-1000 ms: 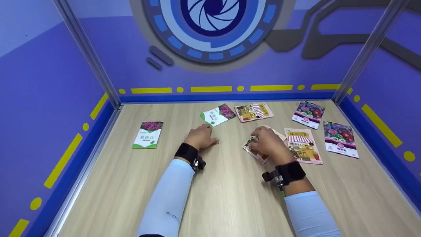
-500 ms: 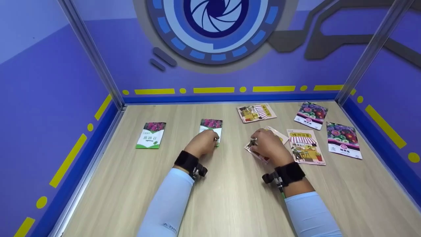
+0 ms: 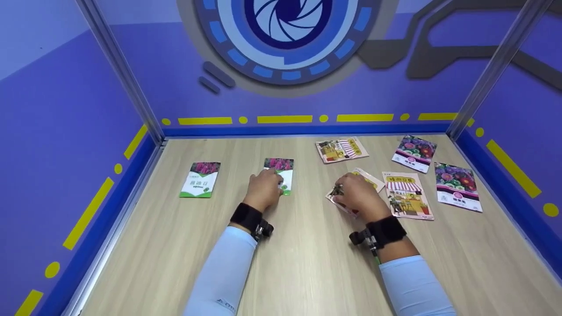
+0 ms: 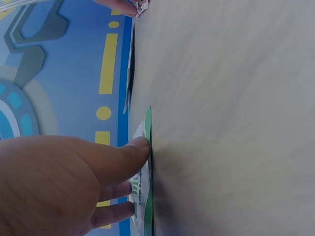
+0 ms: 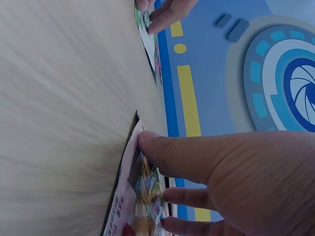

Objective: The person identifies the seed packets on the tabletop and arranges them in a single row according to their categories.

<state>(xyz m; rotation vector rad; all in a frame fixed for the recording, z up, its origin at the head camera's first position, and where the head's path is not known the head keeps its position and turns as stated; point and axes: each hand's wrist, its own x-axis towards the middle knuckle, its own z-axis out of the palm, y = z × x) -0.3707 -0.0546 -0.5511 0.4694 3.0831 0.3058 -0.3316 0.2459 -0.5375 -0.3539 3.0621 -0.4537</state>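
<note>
My left hand (image 3: 263, 189) lies on the green-and-white seed packet (image 3: 281, 174), fingers nearly straight and flat on its face, the thumb (image 4: 133, 150) pressing at its near edge; nothing is gripped. That packet lies flat on the wooden table (image 3: 298, 263), to the right of a matching green packet (image 3: 199, 179) and well apart from it. My right hand (image 3: 358, 195) rests on the tilted shop-front packet (image 3: 351, 193), to the right of the green-and-white seed packet, with the thumb (image 5: 162, 150) at its edge and the fingers spread over the print, pressing rather than clasping. Further right of it lie a second shop-front packet (image 3: 406, 195) and two purple flower packets (image 3: 456, 186), with another shop-front packet (image 3: 341, 149) behind.
</note>
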